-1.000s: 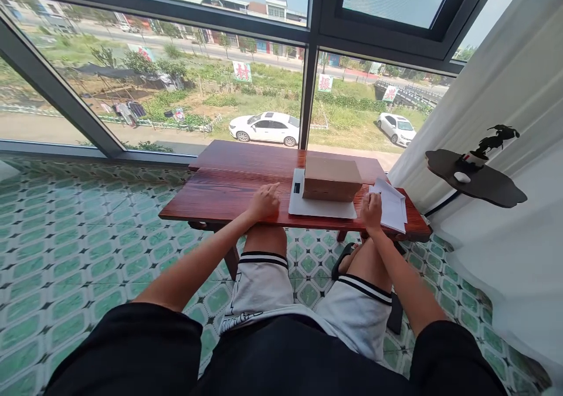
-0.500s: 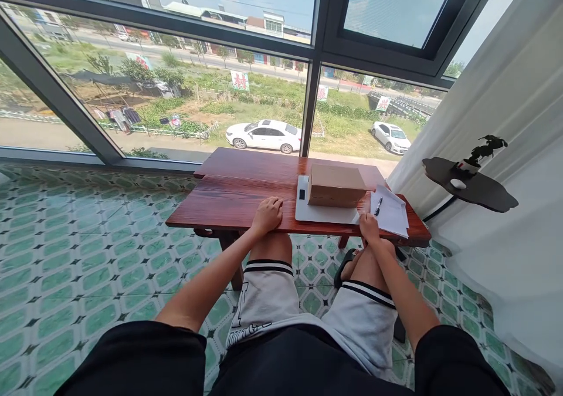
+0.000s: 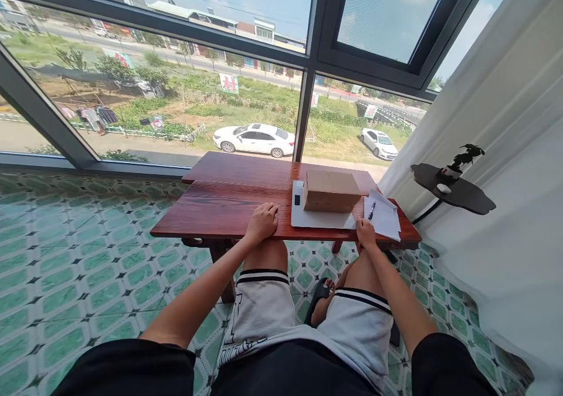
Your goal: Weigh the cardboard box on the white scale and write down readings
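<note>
My left hand (image 3: 263,221) rests palm down on the near edge of the reddish-brown wooden table (image 3: 229,208), its fingers laid on the top with nothing in them. My right hand (image 3: 365,232) is closed at the table's near edge, by the corner of a flat white scale (image 3: 319,219) with a small dark display; I make out nothing in it. A closed brown cardboard box (image 3: 332,193) sits on the scale. Just beyond my right hand, a black pen (image 3: 372,210) lies on white sheets of paper (image 3: 387,220).
A dark side stand (image 3: 466,195) with a small potted plant (image 3: 461,160) and a white object stands at right before a white curtain (image 3: 510,267). Behind the table is a large window. My knees are under the near edge, a black slipper (image 3: 317,302) on the tiled floor.
The camera view has shifted slightly, so the scene sits a little left. My foot in the slipper has moved inward and toward me. Both hands stay at the table edge; the box has not moved.
</note>
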Demonstrator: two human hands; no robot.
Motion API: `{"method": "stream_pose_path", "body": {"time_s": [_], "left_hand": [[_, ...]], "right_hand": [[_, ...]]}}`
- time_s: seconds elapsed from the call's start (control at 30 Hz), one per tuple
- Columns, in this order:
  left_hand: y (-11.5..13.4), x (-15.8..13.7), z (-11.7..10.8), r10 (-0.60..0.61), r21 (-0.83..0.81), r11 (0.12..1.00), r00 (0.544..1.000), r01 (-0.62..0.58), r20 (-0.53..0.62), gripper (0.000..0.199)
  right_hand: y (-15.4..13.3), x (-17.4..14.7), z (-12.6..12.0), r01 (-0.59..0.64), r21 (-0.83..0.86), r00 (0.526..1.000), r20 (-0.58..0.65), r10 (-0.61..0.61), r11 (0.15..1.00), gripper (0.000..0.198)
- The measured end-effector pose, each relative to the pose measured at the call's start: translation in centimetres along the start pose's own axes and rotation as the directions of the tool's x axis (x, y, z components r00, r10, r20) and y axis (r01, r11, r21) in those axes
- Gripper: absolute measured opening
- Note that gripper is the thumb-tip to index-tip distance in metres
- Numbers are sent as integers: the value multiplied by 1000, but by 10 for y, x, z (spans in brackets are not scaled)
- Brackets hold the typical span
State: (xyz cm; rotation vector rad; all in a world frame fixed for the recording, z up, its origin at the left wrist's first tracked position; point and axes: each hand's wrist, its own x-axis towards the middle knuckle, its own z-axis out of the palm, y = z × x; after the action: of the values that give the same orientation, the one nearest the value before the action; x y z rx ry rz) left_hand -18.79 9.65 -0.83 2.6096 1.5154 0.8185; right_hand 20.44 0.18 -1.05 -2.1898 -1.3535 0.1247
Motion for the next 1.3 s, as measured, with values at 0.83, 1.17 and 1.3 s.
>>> {"method": "stream_pose_path", "body": {"time_s": [0.83, 1.17, 1.3], "left_hand": [[-1, 0, -1, -80, 35, 996, 996, 78, 48, 43], [5, 4, -7, -123, 48, 992, 988, 119, 95, 47], [8, 4, -9, -135, 86, 988, 985, 126, 112, 48]], "right_hand": [[14, 9, -13, 340, 63, 940, 20, -341, 938, 42], [20, 9, -13, 490, 106, 872, -33, -489, 865, 39], [18, 7, -13, 527, 122, 850, -66, -523, 841, 40]]}}
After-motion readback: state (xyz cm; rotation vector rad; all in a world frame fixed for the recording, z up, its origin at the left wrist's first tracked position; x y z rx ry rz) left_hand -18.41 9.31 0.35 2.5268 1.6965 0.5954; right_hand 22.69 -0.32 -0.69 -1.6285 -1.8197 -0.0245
